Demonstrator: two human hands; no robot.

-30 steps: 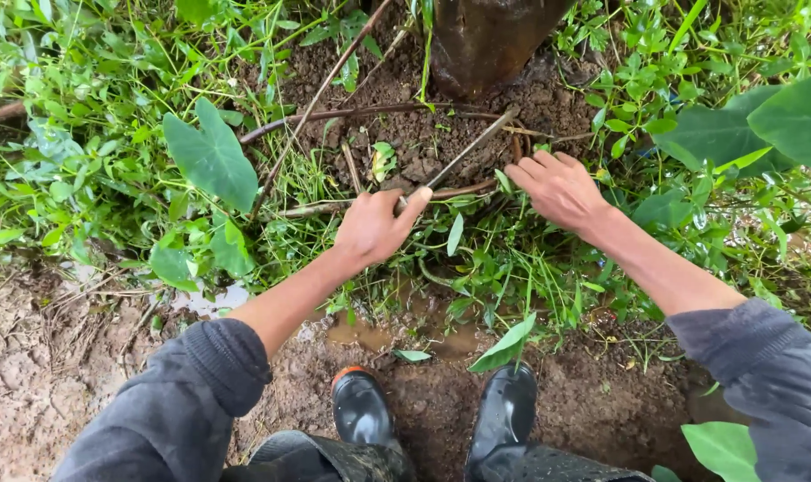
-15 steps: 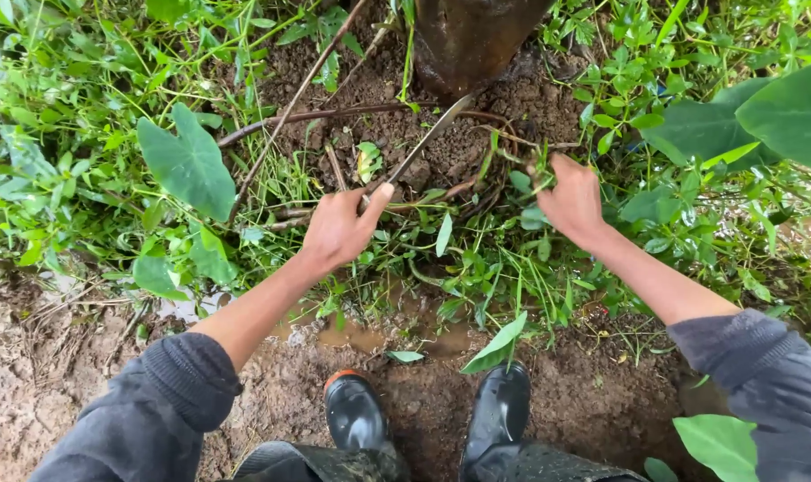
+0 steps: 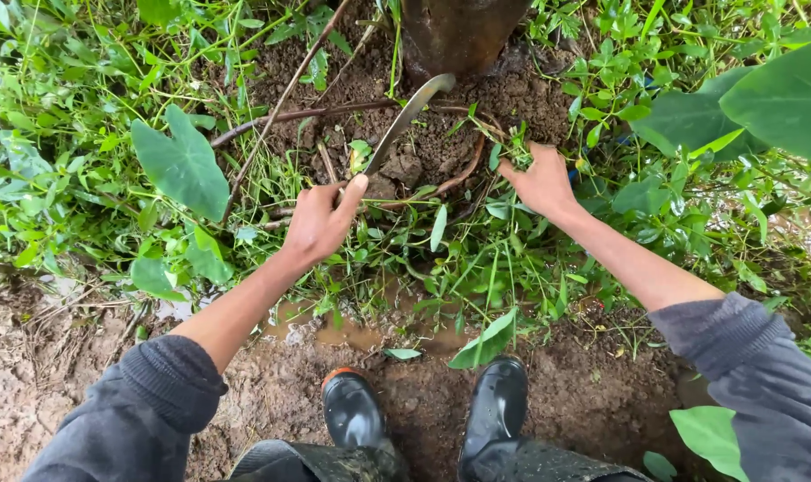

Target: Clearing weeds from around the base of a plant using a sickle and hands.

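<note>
Curved grey metal sickle blade (image 3: 410, 112) lay slanted over the dark bare soil (image 3: 423, 152) at the foot of the brown tree trunk (image 3: 459, 31), its hooked tip pointing up toward the trunk and its lower end running down into the left hand (image 3: 321, 221). That hand was closed around the tool's hidden handle, thumb stretched along it toward the blade. The right hand (image 3: 539, 183) sat well apart to the other side of the soil patch, its fingers bunched shut on a tuft of small green weeds (image 3: 517, 152) (how much of the tuft it held could not be made out). Both forearms were bare below pushed-up grey sleeves (image 3: 169, 384). A thin brown fallen stick (image 3: 316, 113) crossed the soil behind the blade, and a broad heart-shaped green leaf (image 3: 181, 165) stood left of the left hand. Two black rubber boots (image 3: 352, 411) stood on wet brown mud (image 3: 31, 357) near a small puddle (image 3: 352, 332).
</note>
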